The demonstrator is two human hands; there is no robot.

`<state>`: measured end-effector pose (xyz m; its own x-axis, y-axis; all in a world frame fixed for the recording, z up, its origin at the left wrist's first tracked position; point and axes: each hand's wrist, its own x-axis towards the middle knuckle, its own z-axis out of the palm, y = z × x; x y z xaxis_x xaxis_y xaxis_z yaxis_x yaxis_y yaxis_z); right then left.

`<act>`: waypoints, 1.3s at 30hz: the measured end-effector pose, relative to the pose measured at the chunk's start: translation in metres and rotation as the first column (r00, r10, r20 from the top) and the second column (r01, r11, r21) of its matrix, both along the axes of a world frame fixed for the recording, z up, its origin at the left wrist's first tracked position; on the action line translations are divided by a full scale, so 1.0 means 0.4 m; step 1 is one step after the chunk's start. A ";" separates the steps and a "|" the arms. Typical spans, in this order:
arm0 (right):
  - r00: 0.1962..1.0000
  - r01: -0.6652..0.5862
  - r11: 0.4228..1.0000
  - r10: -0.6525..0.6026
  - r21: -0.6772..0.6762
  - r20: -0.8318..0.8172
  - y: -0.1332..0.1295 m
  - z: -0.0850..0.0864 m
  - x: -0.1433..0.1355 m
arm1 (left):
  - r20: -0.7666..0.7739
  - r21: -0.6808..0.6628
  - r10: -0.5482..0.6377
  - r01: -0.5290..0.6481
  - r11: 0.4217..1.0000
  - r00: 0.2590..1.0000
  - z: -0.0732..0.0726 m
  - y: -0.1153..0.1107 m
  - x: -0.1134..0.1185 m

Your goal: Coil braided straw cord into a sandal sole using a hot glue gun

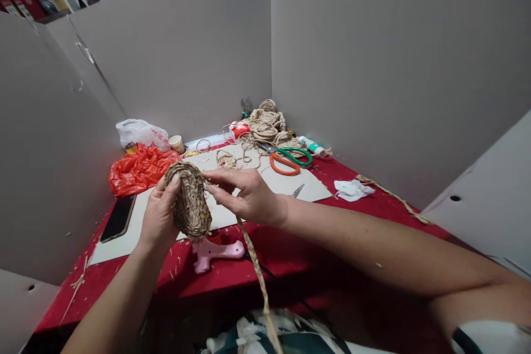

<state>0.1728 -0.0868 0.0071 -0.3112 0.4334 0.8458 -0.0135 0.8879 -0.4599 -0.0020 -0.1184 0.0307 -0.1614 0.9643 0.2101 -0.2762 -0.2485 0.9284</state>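
An oval piece of coiled, braided straw [191, 204] is held up over the front of the table. My left hand [164, 207] grips its left side, with the thumb on the face of the coil. At its upper right edge, my right hand [244, 193] pinches the rim or a strand there; the fingertips partly hide the spot. A braided straw cord [258, 271] hangs from below my right hand toward my lap. Just beneath the oval piece lies a pink glue gun [215, 253], partly covered by it.
On the red cloth [332, 174] lie a white board [274, 185], scissors with green and orange handles [290, 159], a black phone [118, 218], a red plastic bag [139, 171] and white tissue [353, 190]. Coiled straw cord [265, 124] is heaped at the back corner.
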 end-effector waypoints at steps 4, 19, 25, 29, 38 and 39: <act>0.995 0.087 0.993 -0.090 0.080 0.033 -0.011 -0.006 0.003 | 0.051 0.016 0.006 -0.007 1.000 0.999 0.002 0.002 0.018; 0.979 0.193 0.974 -0.200 0.120 0.049 -0.043 -0.045 -0.009 | 0.213 0.078 0.087 -0.106 0.991 0.973 -0.016 0.022 0.053; 0.963 0.222 0.972 -0.231 0.079 0.135 -0.060 -0.056 -0.004 | 0.214 0.089 0.101 -0.123 0.988 0.972 -0.021 0.027 0.056; 0.931 0.252 0.966 -0.257 0.052 0.261 -0.062 -0.065 -0.001 | 0.212 0.095 0.113 -0.135 0.986 0.971 -0.025 0.027 0.060; 0.933 0.194 0.973 -0.144 -0.125 0.331 -0.067 -0.059 -0.004 | 0.218 0.043 0.177 -0.190 0.981 0.960 -0.023 0.017 0.077; 0.938 0.182 0.972 -0.126 -0.151 0.322 -0.067 -0.059 -0.004 | 0.217 0.039 0.183 -0.196 0.980 0.959 -0.025 0.018 0.077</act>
<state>0.1710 -0.1138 -0.0163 -0.4617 0.6297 0.6247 0.2845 0.7722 -0.5682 0.0287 -0.1113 0.0207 -0.3866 0.8986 0.2074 -0.4071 -0.3681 0.8359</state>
